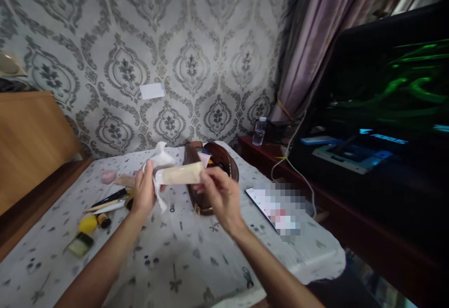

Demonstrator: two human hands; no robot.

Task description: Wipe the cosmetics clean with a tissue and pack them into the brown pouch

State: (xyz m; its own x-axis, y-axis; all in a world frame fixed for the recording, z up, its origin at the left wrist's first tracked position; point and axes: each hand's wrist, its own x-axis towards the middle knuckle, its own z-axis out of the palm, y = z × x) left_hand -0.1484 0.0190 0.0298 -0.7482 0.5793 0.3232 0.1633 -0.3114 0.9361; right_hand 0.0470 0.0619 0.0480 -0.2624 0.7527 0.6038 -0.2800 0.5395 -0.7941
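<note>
A cream-coloured squeeze tube [182,173] lies level in the air between my two hands. My right hand [221,195] is closed, pinching the tube's flat end between thumb and fingers. On the other side, my left hand [144,188] is closed around a crumpled white tissue [162,157], which wraps the tube's white cap end. Behind my right hand an unzipped brown leather bag [199,200] rests on the patterned cloth [168,252], with small items showing inside it.
Left of my hands lie brushes [108,203], a yellow sponge [87,224], a small dark-capped bottle [104,220], a glass jar [80,244] and a pink round item [108,175]. A phone [266,209] lies at right. Beyond it are a clear bottle [259,131], a white cable [301,174] and a large dark screen [379,111].
</note>
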